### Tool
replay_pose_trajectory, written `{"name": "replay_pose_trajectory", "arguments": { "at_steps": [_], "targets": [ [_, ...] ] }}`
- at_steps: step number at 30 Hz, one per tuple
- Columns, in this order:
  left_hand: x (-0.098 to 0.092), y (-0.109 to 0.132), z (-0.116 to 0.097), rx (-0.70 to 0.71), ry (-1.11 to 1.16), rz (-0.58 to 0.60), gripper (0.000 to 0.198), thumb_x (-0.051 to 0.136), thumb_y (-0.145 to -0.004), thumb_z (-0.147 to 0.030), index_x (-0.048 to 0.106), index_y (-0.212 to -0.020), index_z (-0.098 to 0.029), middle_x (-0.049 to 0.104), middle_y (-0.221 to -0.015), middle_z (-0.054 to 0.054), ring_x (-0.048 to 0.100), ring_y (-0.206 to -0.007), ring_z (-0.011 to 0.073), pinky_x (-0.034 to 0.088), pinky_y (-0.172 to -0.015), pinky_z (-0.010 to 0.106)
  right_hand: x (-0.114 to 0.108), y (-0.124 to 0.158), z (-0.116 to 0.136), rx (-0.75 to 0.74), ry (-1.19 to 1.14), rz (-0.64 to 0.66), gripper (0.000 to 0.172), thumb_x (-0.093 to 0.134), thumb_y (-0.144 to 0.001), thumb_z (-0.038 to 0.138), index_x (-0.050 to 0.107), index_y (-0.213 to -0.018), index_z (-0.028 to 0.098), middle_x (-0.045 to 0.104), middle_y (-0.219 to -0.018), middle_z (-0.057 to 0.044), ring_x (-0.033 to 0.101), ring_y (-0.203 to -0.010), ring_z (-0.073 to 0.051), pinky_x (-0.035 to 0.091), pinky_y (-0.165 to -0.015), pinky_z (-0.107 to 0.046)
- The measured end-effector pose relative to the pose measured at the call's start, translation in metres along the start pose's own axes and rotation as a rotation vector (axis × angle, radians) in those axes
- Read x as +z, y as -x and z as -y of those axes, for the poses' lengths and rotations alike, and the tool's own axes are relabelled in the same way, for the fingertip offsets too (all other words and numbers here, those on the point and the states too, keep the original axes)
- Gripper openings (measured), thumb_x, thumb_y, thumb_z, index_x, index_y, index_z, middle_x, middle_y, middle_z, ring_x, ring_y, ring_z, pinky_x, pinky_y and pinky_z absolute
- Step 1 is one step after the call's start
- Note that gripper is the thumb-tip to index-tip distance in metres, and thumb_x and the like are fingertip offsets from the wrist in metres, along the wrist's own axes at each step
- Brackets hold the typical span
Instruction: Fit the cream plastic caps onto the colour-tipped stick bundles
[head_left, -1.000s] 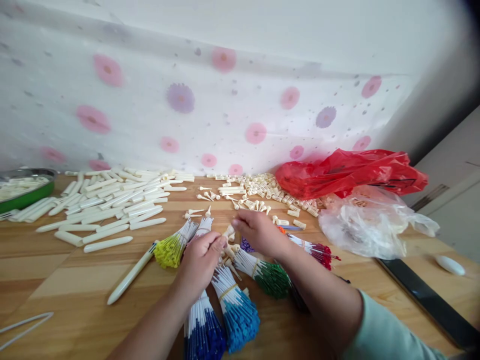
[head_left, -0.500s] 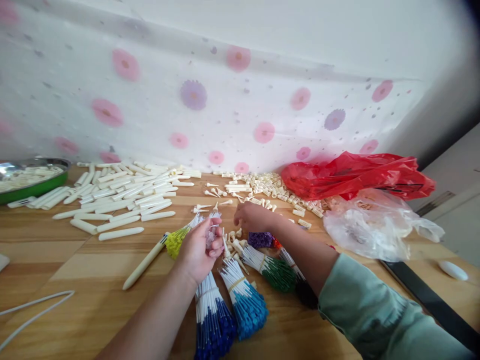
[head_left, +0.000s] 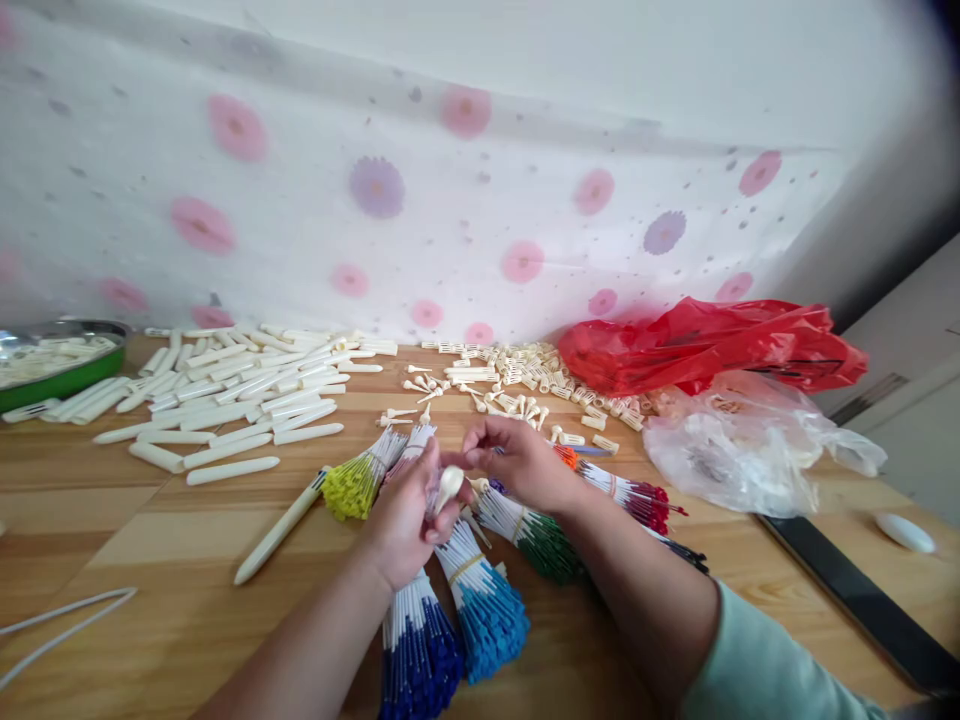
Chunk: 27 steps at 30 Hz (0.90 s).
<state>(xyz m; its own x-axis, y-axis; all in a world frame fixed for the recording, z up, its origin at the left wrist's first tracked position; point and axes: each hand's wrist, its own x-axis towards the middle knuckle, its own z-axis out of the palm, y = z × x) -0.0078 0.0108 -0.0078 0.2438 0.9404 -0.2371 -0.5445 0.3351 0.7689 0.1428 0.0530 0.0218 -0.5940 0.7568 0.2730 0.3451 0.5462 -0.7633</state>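
dark marks on the crumpled red plastic bag, right of centre in the frame, are too folded to read.

the left hand, at the centre, is curled with one cream plug held at its thumb and fingers. the right hand is just beside it, fingers bent inward; whether it grips anything, or touches the left hand, cannot be told.

nine colours of pen-refill bundles fan around the hands: one each of yellow, pink, dark blue, light blue, green, purple, orange, dark red and black. one multi-refill pen lies left of the yellow bundle. one green bowl sits at the left edge, one clear plastic bag at the right; the white pen barrels at centre left are too heaped to count.

half a second ago the right hand was farther from the left, with the purple bundle in plain view; now that bundle is mostly hidden, and the dark red one, almost covered then, shows clearly.
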Motion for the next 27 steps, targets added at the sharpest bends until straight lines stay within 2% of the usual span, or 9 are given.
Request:
{"name": "replay_pose_trajectory", "arguments": {
  "at_steps": [2,7,11,14,18,21,23,25,27],
  "targets": [
    [0.006,0.002,0.011,-0.027,0.0,0.014,0.034,0.056,-0.08,-0.049,0.053,-0.075,-0.016,0.055,-0.055,-0.001,0.033,-0.03,0.0011,0.017,-0.029,0.01,0.015,0.009,0.006,0.01,0.014,-0.073,0.009,0.049,-0.083,0.011,0.052,-0.076,0.016,0.056,-0.066,0.001,0.053,-0.066,-0.012,0.043,-0.064,-0.024],
    [0.013,0.0,0.023,-0.064,0.167,-0.129,0.034,0.063,-0.076,-0.045,0.045,-0.067,-0.018,0.039,-0.046,-0.01,0.029,-0.028,0.0003,0.016,-0.026,0.008,0.036,0.015,0.005,0.024,0.197,-0.401,0.015,0.048,-0.078,0.004,0.058,-0.08,0.016,0.055,-0.081,-0.004,0.051,-0.077,-0.015,0.042,-0.07,-0.026],
    [0.008,-0.003,0.015,-0.098,0.098,-0.095,0.034,0.055,-0.081,-0.047,0.049,-0.069,-0.016,0.047,-0.049,-0.006,0.034,-0.028,0.0008,0.017,-0.026,0.008,0.025,0.022,0.004,-0.099,0.127,-0.2,0.01,0.055,-0.083,0.013,0.061,-0.09,0.017,0.056,-0.084,-0.003,0.053,-0.08,-0.014,0.044,-0.075,-0.026],
    [0.006,-0.004,0.014,-0.005,0.003,-0.079,0.04,0.055,-0.078,-0.053,0.046,-0.064,-0.017,0.041,-0.045,-0.007,0.032,-0.025,0.002,0.016,-0.024,0.01,0.02,0.026,0.007,-0.114,0.239,-0.075,0.012,0.059,-0.082,0.019,0.063,-0.093,0.018,0.056,-0.088,-0.005,0.052,-0.084,-0.016,0.043,-0.078,-0.029],
    [0.007,-0.005,0.019,0.057,-0.092,-0.048,0.043,0.056,-0.076,-0.056,0.046,-0.061,-0.017,0.038,-0.042,-0.008,0.032,-0.025,0.0027,0.017,-0.025,0.012,0.026,0.027,0.012,-0.043,0.417,-0.06,0.011,0.058,-0.081,0.02,0.064,-0.089,0.015,0.056,-0.085,-0.005,0.051,-0.085,-0.019,0.042,-0.078,-0.031],
    [0.007,-0.004,0.017,0.041,-0.124,0.03,0.044,0.054,-0.078,-0.056,0.046,-0.06,-0.016,0.039,-0.042,-0.007,0.033,-0.025,0.0027,0.016,-0.026,0.012,0.029,0.037,0.021,-0.051,0.417,-0.138,0.016,0.055,-0.083,0.02,0.063,-0.096,0.015,0.056,-0.09,-0.007,0.052,-0.088,-0.02,0.043,-0.081,-0.034],
    [0.005,-0.003,0.012,0.019,-0.121,0.104,0.039,0.054,-0.081,-0.051,0.051,-0.065,-0.015,0.044,-0.045,-0.005,0.034,-0.027,0.0026,0.018,-0.027,0.012,0.026,0.058,0.034,-0.102,0.343,-0.23,0.021,0.054,-0.084,0.021,0.06,-0.104,0.015,0.056,-0.1,-0.01,0.052,-0.095,-0.021,0.043,-0.086,-0.037],
    [0.003,-0.002,0.006,0.012,-0.095,0.146,0.031,0.055,-0.083,-0.042,0.056,-0.071,-0.014,0.048,-0.05,-0.003,0.035,-0.03,0.0021,0.018,-0.029,0.011,0.024,0.092,0.05,-0.17,0.213,-0.21,0.023,0.05,-0.085,0.018,0.06,-0.105,0.019,0.056,-0.107,-0.01,0.053,-0.102,-0.021,0.043,-0.09,-0.038],
    [0.002,-0.001,0.001,0.003,-0.061,0.16,0.023,0.055,-0.084,-0.032,0.057,-0.072,-0.013,0.049,-0.054,-0.003,0.036,-0.032,0.0015,0.017,-0.029,0.011,0.029,0.135,0.061,-0.201,0.046,0.064,0.027,0.045,-0.083,0.01,0.062,-0.1,0.023,0.061,-0.101,-0.006,0.057,-0.098,-0.018,0.045,-0.087,-0.033]
  ]
}}
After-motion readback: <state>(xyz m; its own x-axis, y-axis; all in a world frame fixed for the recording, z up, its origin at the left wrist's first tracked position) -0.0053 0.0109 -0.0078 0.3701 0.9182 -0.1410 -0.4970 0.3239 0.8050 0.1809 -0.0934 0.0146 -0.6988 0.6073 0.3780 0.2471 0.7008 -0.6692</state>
